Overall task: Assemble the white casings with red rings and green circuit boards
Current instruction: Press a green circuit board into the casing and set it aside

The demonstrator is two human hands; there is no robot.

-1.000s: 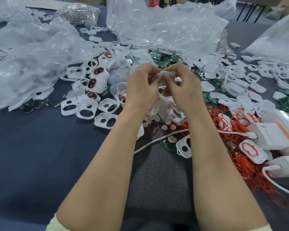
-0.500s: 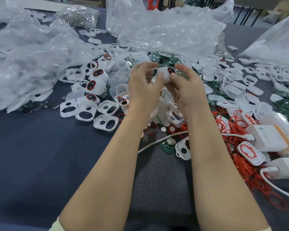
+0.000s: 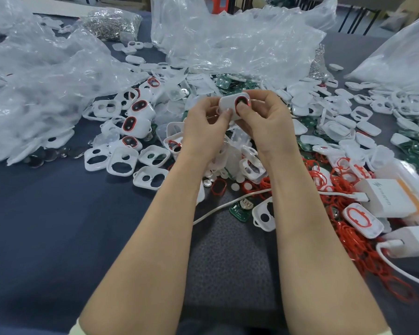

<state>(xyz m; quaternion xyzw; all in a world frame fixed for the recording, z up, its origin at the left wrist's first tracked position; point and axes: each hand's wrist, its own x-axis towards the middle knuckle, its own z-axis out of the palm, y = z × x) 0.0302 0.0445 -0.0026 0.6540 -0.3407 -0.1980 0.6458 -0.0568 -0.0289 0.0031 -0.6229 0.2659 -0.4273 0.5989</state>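
Left hand (image 3: 203,128) and right hand (image 3: 267,124) both pinch one small white plastic casing with a red-ringed window (image 3: 233,105) above the cluttered surface (image 3: 46,213).

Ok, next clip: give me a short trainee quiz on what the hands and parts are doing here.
1. True or false: the left hand and the right hand both hold one white casing.
2. Where does the heap of loose red rings lie? A) on the person's right B) on the person's left C) inside a plastic bag
3. Short answer: what colour is the ring around the held casing's opening?
Key: 1 true; 2 A; 3 red.
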